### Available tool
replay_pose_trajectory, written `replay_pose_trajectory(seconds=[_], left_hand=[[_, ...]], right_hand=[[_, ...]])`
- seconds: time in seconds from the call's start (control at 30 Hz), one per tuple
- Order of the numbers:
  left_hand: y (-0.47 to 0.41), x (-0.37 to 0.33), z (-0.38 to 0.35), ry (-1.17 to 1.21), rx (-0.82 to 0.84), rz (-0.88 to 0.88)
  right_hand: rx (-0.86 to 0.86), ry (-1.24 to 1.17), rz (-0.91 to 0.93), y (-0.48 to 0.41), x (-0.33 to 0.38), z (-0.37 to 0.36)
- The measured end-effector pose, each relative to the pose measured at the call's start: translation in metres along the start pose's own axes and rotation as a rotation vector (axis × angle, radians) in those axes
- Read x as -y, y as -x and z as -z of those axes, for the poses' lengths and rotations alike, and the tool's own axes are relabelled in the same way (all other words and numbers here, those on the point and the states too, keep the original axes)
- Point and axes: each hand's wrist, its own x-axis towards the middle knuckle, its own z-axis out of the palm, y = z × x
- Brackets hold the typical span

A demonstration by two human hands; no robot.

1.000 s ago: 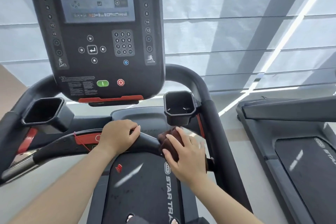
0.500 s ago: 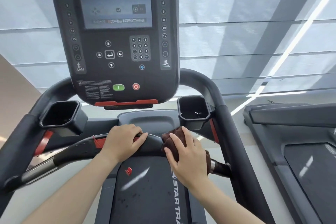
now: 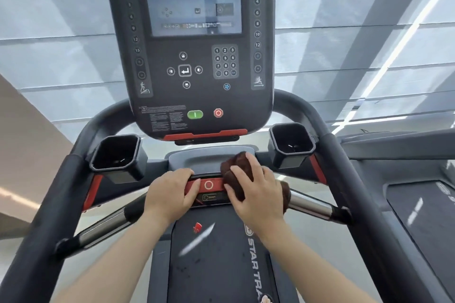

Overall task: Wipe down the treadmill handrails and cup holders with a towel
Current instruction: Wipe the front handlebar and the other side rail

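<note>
The left cup holder (image 3: 115, 155) sits empty beside the left handrail (image 3: 61, 192). The left hand (image 3: 170, 194) is curled over the front crossbar (image 3: 209, 186), beside its red panel. Just right of it, the right hand (image 3: 256, 194) is clamped on a bunched brown towel (image 3: 236, 165), pressing it onto the crossbar. Beyond stand the right cup holder (image 3: 291, 145) and right handrail (image 3: 344, 167).

the right hand (image 3: 256, 194) presses a bunched brown towel (image 3: 237, 167) onto the treadmill's centre crossbar (image 3: 211, 186), the left hand (image 3: 170, 194) grips the bar just beside it, below the console (image 3: 192, 56), between two empty cup holders (image 3: 115, 155).
</note>
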Motion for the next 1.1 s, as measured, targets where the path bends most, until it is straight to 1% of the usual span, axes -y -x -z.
replay_pose_trajectory(seconds=[0.1, 0.2, 0.23, 0.33, 0.4, 0.43, 0.5, 0.57, 0.67, 0.7, 0.73, 0.77, 0.83, 0.87, 1.0, 1.1], left_hand=[[0.002, 0.002, -0.002, -0.001, -0.037, 0.000], [0.000, 0.003, -0.003, 0.001, -0.028, -0.008], [0.000, 0.003, -0.003, 0.000, -0.016, -0.012], [-0.005, 0.005, -0.002, 0.014, 0.082, -0.004], [-0.008, 0.008, 0.000, 0.067, 0.161, 0.003], [-0.008, 0.010, 0.003, 0.105, 0.192, 0.002], [-0.007, 0.018, 0.008, 0.162, 0.190, 0.003], [-0.003, 0.032, 0.012, 0.184, 0.179, 0.042], [0.007, 0.046, 0.013, 0.237, 0.207, 0.082], [0.010, 0.047, 0.012, 0.255, 0.202, 0.085], [0.012, 0.046, 0.010, 0.263, 0.188, 0.089], [0.013, 0.045, 0.009, 0.262, 0.172, 0.094], [0.014, 0.045, 0.006, 0.250, 0.153, 0.105], [0.014, 0.046, 0.006, 0.245, 0.152, 0.108], [0.014, 0.049, 0.001, 0.242, 0.137, 0.119], [0.014, 0.050, 0.001, 0.228, 0.126, 0.120]], right_hand=[[-0.100, 0.031, -0.138, 0.014, -0.014, -0.002], [-0.103, 0.081, -0.248, 0.010, 0.005, -0.006], [-0.085, 0.083, -0.242, 0.006, 0.015, -0.007], [0.006, 0.041, -0.136, -0.007, 0.030, -0.004], [0.043, -0.083, -0.136, -0.016, 0.031, 0.003], [0.026, -0.172, -0.151, -0.021, 0.031, 0.008], [-0.071, -0.372, -0.166, -0.033, 0.036, 0.016], [-0.186, -0.554, -0.159, -0.046, 0.051, 0.023], [-0.257, -0.666, -0.119, -0.054, 0.069, 0.021], [-0.242, -0.659, -0.107, -0.052, 0.069, 0.019], [-0.190, -0.600, -0.096, -0.048, 0.065, 0.016], [-0.095, -0.465, -0.082, -0.043, 0.059, 0.012], [0.100, -0.116, -0.026, -0.032, 0.047, 0.005], [0.152, -0.016, 0.006, -0.027, 0.043, 0.003], [0.223, 0.109, 0.056, -0.035, 0.039, 0.005], [0.341, 0.079, 0.067, -0.053, 0.044, 0.004]])
